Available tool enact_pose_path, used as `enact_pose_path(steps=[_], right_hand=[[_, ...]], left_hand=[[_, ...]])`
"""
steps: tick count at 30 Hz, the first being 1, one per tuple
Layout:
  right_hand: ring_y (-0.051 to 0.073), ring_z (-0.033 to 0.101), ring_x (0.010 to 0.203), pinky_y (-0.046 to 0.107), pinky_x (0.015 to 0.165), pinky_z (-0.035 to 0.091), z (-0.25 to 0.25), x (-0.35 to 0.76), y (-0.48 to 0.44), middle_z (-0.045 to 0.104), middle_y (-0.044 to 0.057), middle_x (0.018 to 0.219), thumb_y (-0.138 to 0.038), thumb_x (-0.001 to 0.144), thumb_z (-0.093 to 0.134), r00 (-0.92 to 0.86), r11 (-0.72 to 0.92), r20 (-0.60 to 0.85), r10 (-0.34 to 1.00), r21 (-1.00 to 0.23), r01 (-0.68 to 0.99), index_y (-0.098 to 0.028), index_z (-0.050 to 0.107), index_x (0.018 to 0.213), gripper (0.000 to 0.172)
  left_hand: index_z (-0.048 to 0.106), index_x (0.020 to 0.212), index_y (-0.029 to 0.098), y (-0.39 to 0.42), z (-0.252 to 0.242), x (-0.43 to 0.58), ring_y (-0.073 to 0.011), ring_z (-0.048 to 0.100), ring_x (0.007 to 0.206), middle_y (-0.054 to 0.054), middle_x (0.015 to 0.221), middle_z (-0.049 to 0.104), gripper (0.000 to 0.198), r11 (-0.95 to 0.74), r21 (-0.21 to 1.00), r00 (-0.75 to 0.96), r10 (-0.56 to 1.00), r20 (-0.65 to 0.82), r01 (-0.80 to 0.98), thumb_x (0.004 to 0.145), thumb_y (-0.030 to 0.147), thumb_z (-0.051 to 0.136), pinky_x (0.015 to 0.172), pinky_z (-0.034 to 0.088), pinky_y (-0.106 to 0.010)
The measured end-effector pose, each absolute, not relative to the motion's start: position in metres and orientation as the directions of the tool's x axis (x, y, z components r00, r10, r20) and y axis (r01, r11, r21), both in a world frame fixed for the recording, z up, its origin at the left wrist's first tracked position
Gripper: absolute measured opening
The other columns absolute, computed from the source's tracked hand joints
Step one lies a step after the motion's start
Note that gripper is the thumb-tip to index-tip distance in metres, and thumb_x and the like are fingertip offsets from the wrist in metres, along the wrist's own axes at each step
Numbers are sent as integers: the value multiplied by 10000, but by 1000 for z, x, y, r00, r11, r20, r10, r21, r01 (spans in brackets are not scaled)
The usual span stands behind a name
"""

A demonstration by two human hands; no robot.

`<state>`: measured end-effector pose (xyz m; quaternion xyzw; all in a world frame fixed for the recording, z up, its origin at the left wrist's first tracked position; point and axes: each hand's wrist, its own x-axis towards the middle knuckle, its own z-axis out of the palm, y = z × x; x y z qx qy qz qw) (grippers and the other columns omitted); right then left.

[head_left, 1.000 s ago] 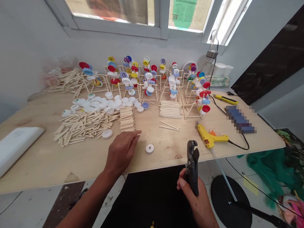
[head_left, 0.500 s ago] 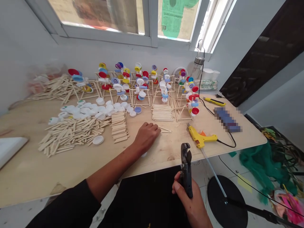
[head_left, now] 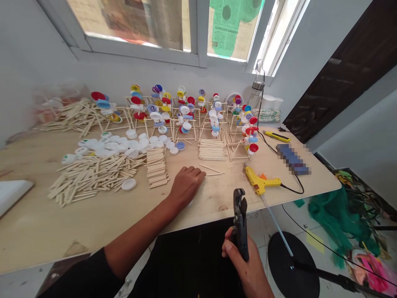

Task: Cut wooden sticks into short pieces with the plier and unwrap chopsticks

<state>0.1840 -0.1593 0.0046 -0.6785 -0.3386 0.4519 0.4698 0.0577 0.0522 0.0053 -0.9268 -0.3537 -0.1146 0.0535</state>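
Observation:
My left hand [head_left: 187, 186] rests palm down on the table with its fingers curled in. What lies under the fingers is hidden. Just beyond its fingertips are two loose wooden sticks [head_left: 212, 169], one end of a stick reaching up to the hand. Over the table's front edge, my right hand [head_left: 245, 256] grips black pruning shears [head_left: 240, 219], which point upward with the hooked jaw and blade slightly apart. Left of my left hand is a neat stack of short sticks [head_left: 156, 169]. Another stack of longer sticks [head_left: 212, 150] lies farther back.
Several stick frames with colourful bottle-cap wheels [head_left: 186, 118] line the back. White caps [head_left: 124, 145] and a loose stick heap [head_left: 96, 176] spread left. A yellow glue gun [head_left: 262, 181], a cutter knife [head_left: 277, 136] and a blurred-out object [head_left: 293, 159] lie right. A round black base [head_left: 293, 267] stands on the floor.
The view has shifted slightly. My left hand has drawn back a little to the left and nearer me, showing more of the two loose sticks. The right hand keeps its hold on the pruning shears.

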Motion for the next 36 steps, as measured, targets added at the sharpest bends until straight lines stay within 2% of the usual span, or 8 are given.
enact_pose_path(steps=[12,24,31,34,36], right_hand=[[191,557,740,281,671,408,4,180,-163,573,5,749,-512,817,602,363,-353,-327,872,-936,5,-193,603,941,343],[186,551,745,291,723,427,0,179,-161,562,1,746,-441,852,577,262,-341,-326,908,-940,14,-196,591,936,259],[178,541,773,275,713,443,-1,181,-161,548,2,780,-414,865,572,224,-334,-324,919,-943,7,-191,573,976,250],[179,552,767,279,707,452,2,179,-162,561,7,782,-416,863,578,226,-332,-328,917,-943,-23,-186,573,980,258],[178,559,755,284,706,456,9,179,-159,572,11,774,-413,862,585,233,-307,-309,922,-951,-47,-181,576,970,256]], left_hand=[[673,808,117,54,19,70,-250,607,826,-110,837,667,167,-773,-135,784,602,148,619,857,52,527,702,391,-356],[703,792,37,44,28,93,-294,653,796,-197,789,689,217,-747,-90,752,658,42,658,821,-1,491,666,409,-371],[711,794,59,47,42,85,-288,672,808,-191,789,712,215,-679,69,679,734,28,731,812,22,500,707,428,-371],[718,831,102,43,55,72,-264,673,753,-142,770,724,216,-615,191,625,780,11,765,857,130,506,644,436,-333],[716,827,141,35,63,61,-202,663,690,-80,737,727,246,-577,375,633,774,-33,725,893,227,496,600,440,-277]])
